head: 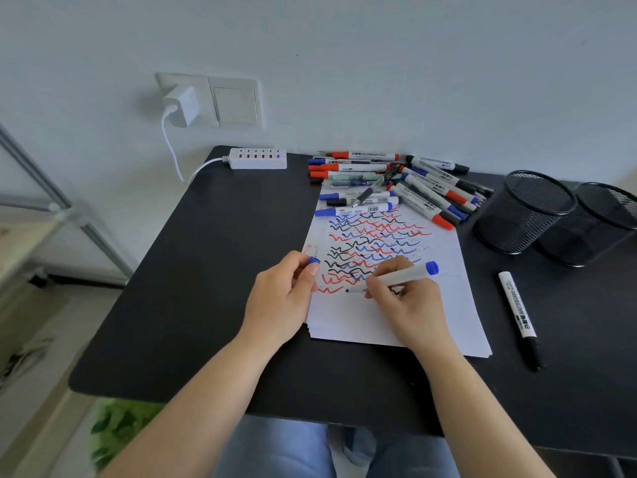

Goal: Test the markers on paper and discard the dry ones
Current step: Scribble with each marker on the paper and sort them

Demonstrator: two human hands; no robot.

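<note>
A stack of white paper [386,326] lies on the black table, its upper half covered with red, blue and black squiggles. My right hand [406,301] grips an uncapped white marker with a blue end [410,273], its tip touching the paper just right of the lowest red squiggle. My left hand [281,298] pinches the marker's blue cap [313,260] at the paper's left edge. A pile of several capped markers [396,181] lies beyond the paper. One black marker [518,313] lies alone to the right.
Two black mesh pen cups [527,212] [599,225] stand at the right rear. A white USB hub [258,158] sits at the table's back left, with a charger in the wall socket [181,105]. The table's front edge [241,408] is near my lap.
</note>
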